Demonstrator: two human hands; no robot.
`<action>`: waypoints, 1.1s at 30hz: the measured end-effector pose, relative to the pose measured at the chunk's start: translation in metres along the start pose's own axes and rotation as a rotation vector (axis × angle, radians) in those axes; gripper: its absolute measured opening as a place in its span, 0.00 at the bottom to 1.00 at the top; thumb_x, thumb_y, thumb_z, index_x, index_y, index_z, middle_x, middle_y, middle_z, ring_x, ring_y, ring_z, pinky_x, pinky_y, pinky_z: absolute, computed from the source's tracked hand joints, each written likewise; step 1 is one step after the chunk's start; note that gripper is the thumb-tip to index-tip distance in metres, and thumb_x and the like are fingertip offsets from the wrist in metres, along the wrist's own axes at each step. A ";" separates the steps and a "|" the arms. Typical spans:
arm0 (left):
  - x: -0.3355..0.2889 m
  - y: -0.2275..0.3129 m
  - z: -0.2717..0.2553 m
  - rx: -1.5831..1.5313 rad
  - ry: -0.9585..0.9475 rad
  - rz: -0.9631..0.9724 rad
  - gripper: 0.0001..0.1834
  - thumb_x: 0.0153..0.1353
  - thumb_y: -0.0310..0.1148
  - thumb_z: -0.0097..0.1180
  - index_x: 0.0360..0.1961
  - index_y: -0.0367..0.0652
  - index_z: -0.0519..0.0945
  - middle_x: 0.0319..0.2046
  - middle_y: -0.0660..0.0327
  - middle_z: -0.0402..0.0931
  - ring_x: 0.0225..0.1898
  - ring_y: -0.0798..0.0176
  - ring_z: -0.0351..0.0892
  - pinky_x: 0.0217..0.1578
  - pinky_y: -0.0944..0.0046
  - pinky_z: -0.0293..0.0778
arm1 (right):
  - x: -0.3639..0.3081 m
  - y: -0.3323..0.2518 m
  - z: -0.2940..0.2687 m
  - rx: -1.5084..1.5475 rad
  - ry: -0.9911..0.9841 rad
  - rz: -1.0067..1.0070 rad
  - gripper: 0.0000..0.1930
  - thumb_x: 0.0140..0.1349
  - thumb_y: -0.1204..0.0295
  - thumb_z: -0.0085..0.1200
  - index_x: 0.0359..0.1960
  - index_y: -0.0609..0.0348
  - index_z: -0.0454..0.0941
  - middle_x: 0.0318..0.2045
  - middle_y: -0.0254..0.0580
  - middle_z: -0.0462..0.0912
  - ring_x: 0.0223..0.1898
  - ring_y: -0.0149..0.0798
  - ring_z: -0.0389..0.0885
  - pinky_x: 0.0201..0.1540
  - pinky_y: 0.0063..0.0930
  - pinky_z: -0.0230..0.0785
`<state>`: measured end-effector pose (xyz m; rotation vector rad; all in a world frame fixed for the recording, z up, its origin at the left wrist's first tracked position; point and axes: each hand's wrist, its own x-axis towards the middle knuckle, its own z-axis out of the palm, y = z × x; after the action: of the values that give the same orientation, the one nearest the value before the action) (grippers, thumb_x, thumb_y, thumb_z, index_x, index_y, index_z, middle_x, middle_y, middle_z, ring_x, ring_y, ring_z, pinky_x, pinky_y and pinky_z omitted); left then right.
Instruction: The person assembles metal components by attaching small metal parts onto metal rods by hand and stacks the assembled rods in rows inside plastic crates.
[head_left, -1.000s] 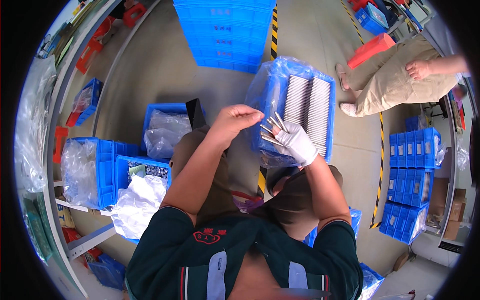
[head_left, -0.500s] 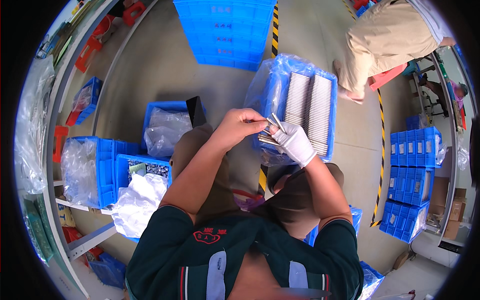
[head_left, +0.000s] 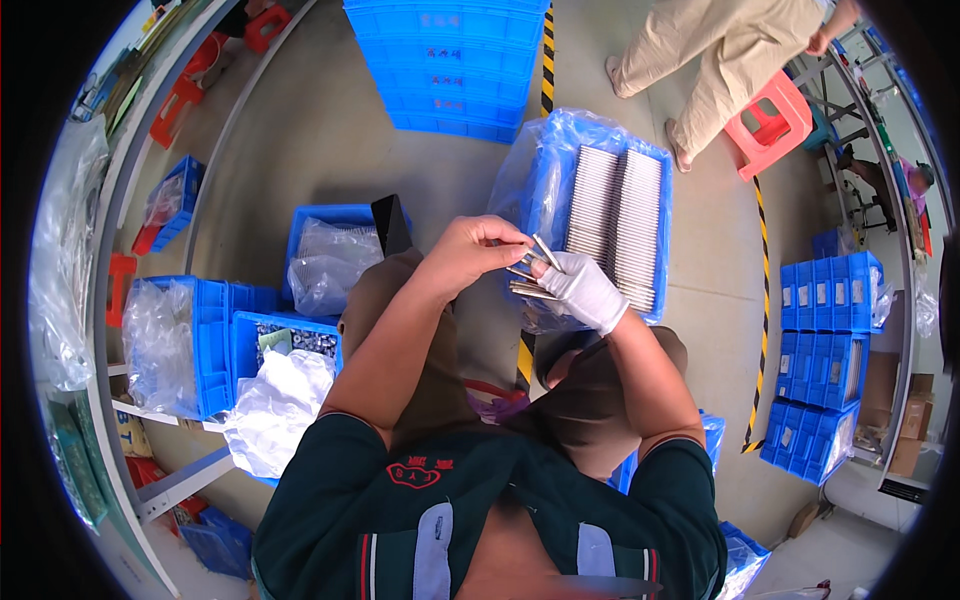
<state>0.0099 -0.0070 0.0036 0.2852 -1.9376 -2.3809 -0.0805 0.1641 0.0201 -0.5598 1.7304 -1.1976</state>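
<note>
Gloved right hand (head_left: pixel 586 291) wraps metal rods (head_left: pixel 531 290); left hand (head_left: pixel 474 254) at their ends, can't tell if pinching; fan them.

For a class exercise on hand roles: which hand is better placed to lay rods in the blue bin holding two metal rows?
Probably the right hand: gloved, it holds several metal rods and is nearer the metal rows in the blue bin. The bare left hand is farther from them.

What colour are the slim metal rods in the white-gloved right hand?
Silvery rods, clearest in the head view.
</note>
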 end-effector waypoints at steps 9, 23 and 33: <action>0.000 0.011 -0.003 -0.081 0.124 -0.014 0.09 0.55 0.30 0.55 0.34 0.34 0.80 0.31 0.61 0.78 0.34 0.71 0.74 0.39 0.72 0.68 | 0.002 0.006 -0.003 0.018 -0.062 0.036 0.17 0.60 0.59 0.51 0.27 0.62 0.77 0.14 0.26 0.66 0.15 0.21 0.61 0.16 0.19 0.53; -0.003 0.011 -0.004 -0.011 -0.084 -0.096 0.08 0.53 0.25 0.56 0.35 0.35 0.80 0.31 0.63 0.78 0.35 0.73 0.74 0.37 0.74 0.68 | 0.004 0.014 0.003 0.010 -0.147 0.064 0.15 0.60 0.60 0.50 0.27 0.62 0.75 0.13 0.27 0.66 0.15 0.23 0.61 0.17 0.20 0.54; 0.003 -0.011 0.016 -0.447 0.171 -0.016 0.09 0.61 0.35 0.47 0.36 0.41 0.74 0.34 0.60 0.75 0.38 0.65 0.74 0.42 0.66 0.69 | 0.004 0.010 0.005 0.381 -0.372 0.060 0.14 0.54 0.63 0.58 0.34 0.55 0.69 0.16 0.23 0.61 0.14 0.19 0.56 0.15 0.15 0.47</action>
<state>0.0045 0.0101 -0.0044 0.4554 -1.2929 -2.6109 -0.0768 0.1630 0.0092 -0.4596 1.1636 -1.2501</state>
